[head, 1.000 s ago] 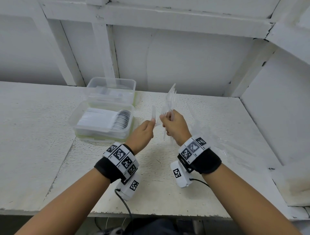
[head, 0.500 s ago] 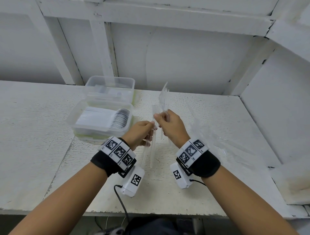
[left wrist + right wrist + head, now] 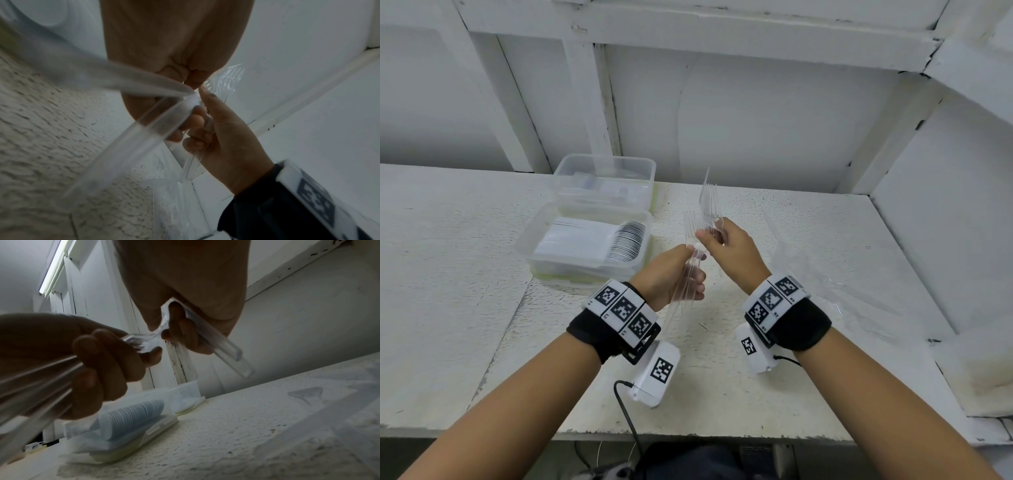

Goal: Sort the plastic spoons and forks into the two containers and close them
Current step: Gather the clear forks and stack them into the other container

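Both hands hover close together above the table. My right hand (image 3: 714, 234) grips a bundle of clear plastic forks (image 3: 708, 202), tines pointing up. My left hand (image 3: 688, 270), just below and to the left, holds several clear forks (image 3: 681, 298) whose handles slant down towards me; its thumb meets the right hand's fingertips. In the right wrist view the right hand's fingers (image 3: 185, 331) curl round fork handles (image 3: 218, 342). The near open container (image 3: 530, 240) holds a row of stacked spoons (image 3: 626, 240). Behind it stands the second open container (image 3: 604, 164); what lies inside is unclear.
Crumpled clear plastic wrap (image 3: 825, 274) lies on the white table (image 3: 448, 274) to the right of my hands. A white wall with beams closes off the back, and a slanted panel (image 3: 945, 205) bounds the right side.
My left hand drew forks off the right hand's bundle, dropped with them so that their handles hang down, then came back up to meet the right hand's fingertips.
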`<state>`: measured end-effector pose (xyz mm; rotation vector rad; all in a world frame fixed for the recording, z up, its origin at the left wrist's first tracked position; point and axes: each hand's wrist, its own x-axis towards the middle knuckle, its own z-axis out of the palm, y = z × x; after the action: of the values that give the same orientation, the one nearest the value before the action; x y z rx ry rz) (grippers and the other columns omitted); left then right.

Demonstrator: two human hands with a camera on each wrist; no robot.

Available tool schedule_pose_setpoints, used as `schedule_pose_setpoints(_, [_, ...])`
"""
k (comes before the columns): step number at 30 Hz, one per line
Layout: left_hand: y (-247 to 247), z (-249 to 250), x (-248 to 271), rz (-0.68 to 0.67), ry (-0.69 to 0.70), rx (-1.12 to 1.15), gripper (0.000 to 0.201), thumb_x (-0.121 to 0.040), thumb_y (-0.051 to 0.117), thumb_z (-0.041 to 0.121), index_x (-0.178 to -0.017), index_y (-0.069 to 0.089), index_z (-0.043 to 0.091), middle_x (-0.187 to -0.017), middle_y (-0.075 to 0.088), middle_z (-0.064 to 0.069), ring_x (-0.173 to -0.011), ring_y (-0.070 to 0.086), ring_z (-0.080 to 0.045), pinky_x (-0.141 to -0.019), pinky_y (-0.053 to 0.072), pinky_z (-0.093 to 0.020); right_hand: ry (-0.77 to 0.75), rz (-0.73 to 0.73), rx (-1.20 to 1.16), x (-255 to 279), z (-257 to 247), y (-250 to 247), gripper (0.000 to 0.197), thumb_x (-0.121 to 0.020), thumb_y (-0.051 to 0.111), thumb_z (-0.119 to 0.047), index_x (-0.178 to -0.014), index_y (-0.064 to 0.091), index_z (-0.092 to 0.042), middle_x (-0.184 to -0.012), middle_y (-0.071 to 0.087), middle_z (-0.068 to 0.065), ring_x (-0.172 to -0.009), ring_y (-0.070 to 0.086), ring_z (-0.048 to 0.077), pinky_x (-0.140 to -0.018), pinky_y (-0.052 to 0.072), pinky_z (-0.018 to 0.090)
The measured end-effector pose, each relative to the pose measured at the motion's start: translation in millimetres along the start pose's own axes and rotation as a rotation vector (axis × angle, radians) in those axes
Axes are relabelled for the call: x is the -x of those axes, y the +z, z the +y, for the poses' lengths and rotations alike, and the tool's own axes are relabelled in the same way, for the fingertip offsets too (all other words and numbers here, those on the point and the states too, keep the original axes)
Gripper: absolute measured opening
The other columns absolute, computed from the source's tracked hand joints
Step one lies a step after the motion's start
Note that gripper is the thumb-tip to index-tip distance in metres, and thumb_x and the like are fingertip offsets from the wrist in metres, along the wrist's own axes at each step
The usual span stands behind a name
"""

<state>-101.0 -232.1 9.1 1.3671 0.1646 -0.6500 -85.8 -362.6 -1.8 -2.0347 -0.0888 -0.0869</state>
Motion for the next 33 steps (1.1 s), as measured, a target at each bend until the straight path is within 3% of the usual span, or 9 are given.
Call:
schedule_pose_setpoints(6, [0,0,2,0.008,-0.018,-0.062,0.026,-0.101,0.028,0.028,-0.098,0.048,0.012,-0.059,0.052,-0.003,-0.046,0.053,-0.013,-0.051,0.047,-0.023,-0.002,-0.039,0.03,3,-2,-1,0.024,-0.094,0.053,-0.028,-0.098,0.056,-0.004,-0.068,0.048,-0.014,-0.053,0.05,-0.017,-0.055,0.037,0.002])
schedule_pose_setpoints(9, [-2,2,7,0.0,-0.029,-0.069,0.029,-0.102,0.029,0.026,-0.093,0.053,0.012,-0.064,0.062,-0.005,-0.054,0.063,-0.015,-0.059,0.052,-0.027,0.013,-0.037,0.013,4,-3,1,0.027,-0.095,0.051,-0.027,-0.101,0.056,-0.002,-0.077,0.054,-0.01,-0.061,0.055,-0.007,-0.063,0.04,0.008])
schedule_pose_setpoints(13, [-4,5,12,-0.039,-0.025,-0.039,0.03,-0.101,0.031,0.022,-0.092,0.058,0.012,-0.087,0.068,-0.012,-0.075,0.067,-0.018,-0.073,0.053,-0.031,0.033,-0.015,-0.065,6,-4,3,0.016,-0.094,0.053,-0.024,-0.09,0.053,-0.009,-0.081,0.057,-0.004,-0.066,0.054,0.005,-0.07,0.046,0.025])
schedule_pose_setpoints(17, [-8,6,15,-0.06,-0.045,0.015,0.029,-0.101,0.033,0.021,-0.096,0.06,0.012,-0.094,0.069,-0.012,-0.085,0.066,-0.021,-0.08,0.051,-0.034,-0.026,0.035,0.011,10,-5,5,0.025,-0.094,0.052,-0.025,-0.098,0.055,0.0,-0.082,0.057,0.005,-0.068,0.051,0.009,-0.066,0.044,0.021])
schedule_pose_setpoints(21, [-13,7,17,-0.105,-0.11,0.1,0.031,-0.101,0.031,0.025,-0.098,0.059,0.011,-0.084,0.071,-0.008,-0.076,0.068,-0.019,-0.079,0.053,-0.035,-0.058,0.045,0.053,11,-7,6,0.028,-0.094,0.051,-0.027,-0.098,0.054,0.001,-0.079,0.057,0.009,-0.07,0.052,0.015,-0.064,0.043,0.025])
schedule_pose_setpoints(24, [-15,8,18,-0.116,-0.146,0.118,0.033,-0.101,0.031,0.024,-0.101,0.059,0.009,-0.086,0.071,-0.009,-0.079,0.068,-0.019,-0.079,0.053,-0.036,-0.049,0.024,0.044,11,-7,5,0.028,-0.094,0.052,-0.027,-0.1,0.055,0.001,-0.087,0.062,0.018,-0.074,0.053,0.017,-0.065,0.044,0.026])
schedule_pose_setpoints(28, [-19,10,18,-0.124,-0.17,0.154,0.033,-0.099,0.03,0.019,-0.103,0.059,0.004,-0.097,0.07,-0.014,-0.094,0.065,-0.025,-0.092,0.046,-0.04,-0.02,-0.004,-0.011,13,-8,3,0.021,-0.094,0.052,-0.027,-0.099,0.056,-0.007,-0.087,0.06,0.006,-0.073,0.053,0.01,-0.068,0.045,0.021])
schedule_pose_setpoints(30, [-21,10,18,-0.122,-0.176,0.188,0.031,-0.099,0.031,0.018,-0.104,0.057,0.003,-0.101,0.069,-0.016,-0.095,0.066,-0.026,-0.09,0.047,-0.039,0.0,0.005,-0.024,12,-6,1,0.015,-0.094,0.052,-0.026,-0.099,0.055,-0.012,-0.084,0.058,-0.002,-0.072,0.054,0.008,-0.071,0.046,0.024])
schedule_pose_setpoints(33, [-21,10,19,-0.123,-0.165,0.206,0.028,-0.098,0.032,0.018,-0.103,0.056,0.005,-0.104,0.067,-0.015,-0.093,0.065,-0.024,-0.084,0.048,-0.035,0.008,0.038,-0.031,10,-5,-1,0.021,-0.094,0.053,-0.026,-0.103,0.056,-0.007,-0.086,0.058,-0.002,-0.079,0.056,0.012,-0.079,0.05,0.036])
